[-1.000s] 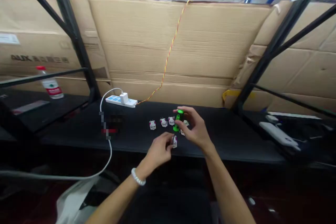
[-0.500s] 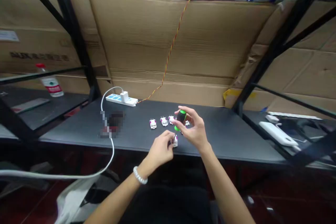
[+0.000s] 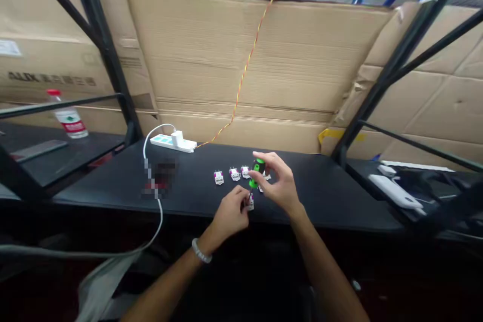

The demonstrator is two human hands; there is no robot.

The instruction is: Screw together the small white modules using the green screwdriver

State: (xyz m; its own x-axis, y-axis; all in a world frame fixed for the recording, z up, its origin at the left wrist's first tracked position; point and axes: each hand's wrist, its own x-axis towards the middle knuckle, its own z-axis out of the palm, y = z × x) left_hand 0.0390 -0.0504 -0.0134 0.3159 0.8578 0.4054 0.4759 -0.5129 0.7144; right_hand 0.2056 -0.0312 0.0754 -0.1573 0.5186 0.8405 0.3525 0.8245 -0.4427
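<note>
My right hand (image 3: 277,181) is closed on the handle of a green and black screwdriver (image 3: 258,165), its shaft slanting down to the left. Below it, my left hand (image 3: 231,215) pinches a small white and purple plastic part (image 3: 251,203) near the table's front edge. The screwdriver's tip meets this part by my left fingertips, but the exact contact is hidden. Behind my hands lie several similar parts: one white and purple part (image 3: 219,177) at the left, another part (image 3: 234,174) beside it, and more partly covered by my right hand.
A white power strip (image 3: 173,142) with a plug lies at the back left of the black table (image 3: 320,196). Its white cable (image 3: 161,211) hangs over the front edge. Black metal posts (image 3: 113,70) flank the table, and cardboard (image 3: 241,50) stands behind. A bottle (image 3: 71,121) is at far left.
The screwdriver handle has turned and shifted slightly in my right fingers, which have closed a little further over its top. My left hand keeps its pinch on the part.
</note>
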